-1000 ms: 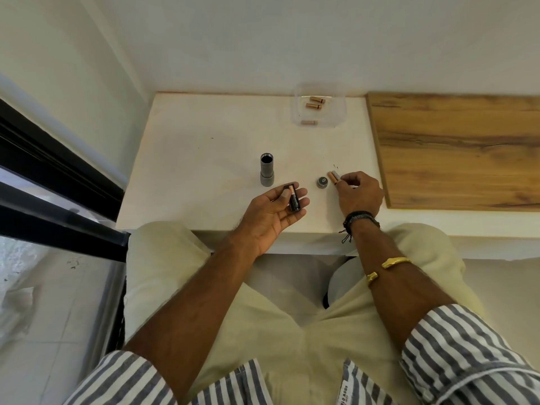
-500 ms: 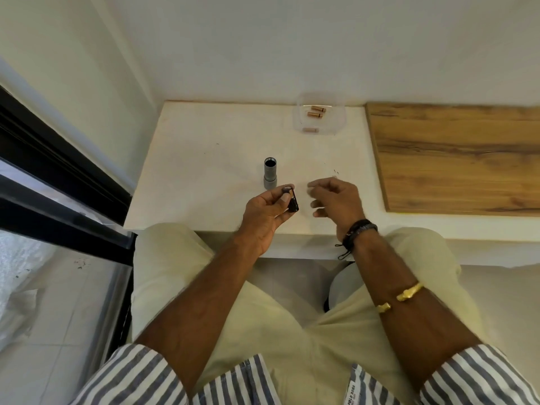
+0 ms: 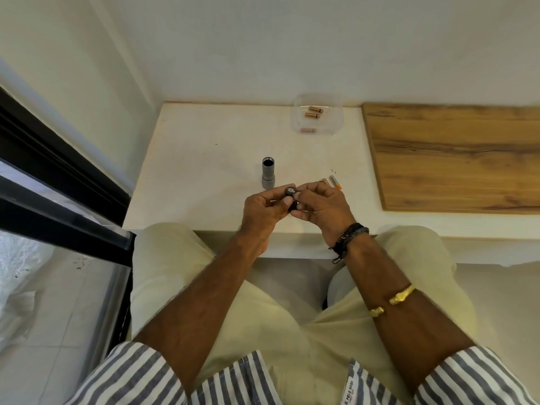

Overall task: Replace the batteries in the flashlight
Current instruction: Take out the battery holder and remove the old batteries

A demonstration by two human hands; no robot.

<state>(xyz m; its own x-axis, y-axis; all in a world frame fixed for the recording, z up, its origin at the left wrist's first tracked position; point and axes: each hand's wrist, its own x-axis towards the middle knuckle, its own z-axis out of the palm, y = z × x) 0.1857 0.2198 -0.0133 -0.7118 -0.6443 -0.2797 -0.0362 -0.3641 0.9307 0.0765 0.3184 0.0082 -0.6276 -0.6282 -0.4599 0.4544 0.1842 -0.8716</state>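
Gripping battery holder point(image 3: 290, 192), both hands

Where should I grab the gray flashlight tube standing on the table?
Probably grip the flashlight tube around its round middle, coming from the left side. It stands upright with its open end up, and both hands are busy just in front and to the right of it.

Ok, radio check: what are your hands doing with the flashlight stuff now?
Left hand and right hand both pinch black battery holder. Flashlight body upright, open, empty-handed. Nothing blocking.
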